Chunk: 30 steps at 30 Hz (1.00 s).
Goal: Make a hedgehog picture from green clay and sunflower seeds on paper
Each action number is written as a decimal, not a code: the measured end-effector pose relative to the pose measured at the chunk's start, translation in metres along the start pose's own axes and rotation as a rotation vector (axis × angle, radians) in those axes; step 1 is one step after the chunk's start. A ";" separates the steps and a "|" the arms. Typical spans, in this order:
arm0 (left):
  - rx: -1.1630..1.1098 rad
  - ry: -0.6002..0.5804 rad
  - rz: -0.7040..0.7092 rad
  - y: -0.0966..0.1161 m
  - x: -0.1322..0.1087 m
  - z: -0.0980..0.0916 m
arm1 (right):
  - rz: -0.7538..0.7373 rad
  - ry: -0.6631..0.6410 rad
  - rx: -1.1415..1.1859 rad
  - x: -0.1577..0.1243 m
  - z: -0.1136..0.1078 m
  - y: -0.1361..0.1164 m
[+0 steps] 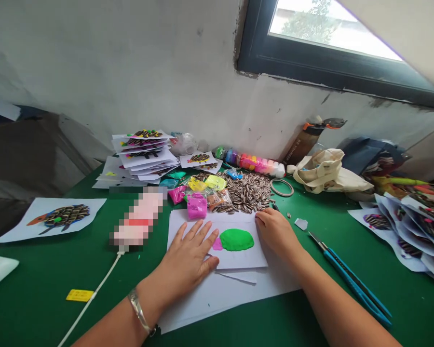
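Observation:
A small white paper sheet [242, 261] lies on larger white sheets [195, 311]. On the small sheet is a flattened green clay oval [237, 240], with a pink clay piece [217, 244] against its left end. My left hand [191, 250] rests flat with fingers spread over the left of the small sheet, fingertips by the pink clay. At the sheet's upper right edge, my right hand [278, 231] is closed with curled fingers; what they hold, if anything, is hidden. A dark tip of a slim object [275, 206] shows just beyond that hand.
Striped sunflower seeds [248, 193] are heaped behind the sheets, beside bagged coloured clay [196, 206]. A blue utility knife [350, 279] lies right with its blade out. Stacked seed pictures [148, 159] stand back left, others [408, 231] at right. A white cable [94, 299] crosses the left.

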<state>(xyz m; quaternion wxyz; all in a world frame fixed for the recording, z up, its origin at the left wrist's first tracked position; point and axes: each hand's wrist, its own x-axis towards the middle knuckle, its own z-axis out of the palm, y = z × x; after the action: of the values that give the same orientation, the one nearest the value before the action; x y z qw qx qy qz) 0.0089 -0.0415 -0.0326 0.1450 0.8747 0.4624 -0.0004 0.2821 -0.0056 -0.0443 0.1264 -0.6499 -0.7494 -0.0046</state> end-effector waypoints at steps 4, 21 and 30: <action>0.000 -0.025 -0.004 0.001 0.000 -0.002 | -0.031 0.016 -0.038 -0.001 0.011 0.004; -0.003 -0.005 0.009 0.002 -0.001 -0.001 | -0.459 -0.019 0.454 -0.040 -0.005 -0.075; 0.005 0.042 0.026 0.000 -0.002 0.006 | -0.477 0.082 0.397 -0.040 0.003 -0.071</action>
<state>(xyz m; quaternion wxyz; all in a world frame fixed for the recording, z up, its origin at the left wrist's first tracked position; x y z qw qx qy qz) 0.0081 -0.0446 -0.0380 0.1332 0.8808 0.4540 0.0185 0.2176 -0.0550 -0.0438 0.2764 -0.4175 -0.8614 0.0860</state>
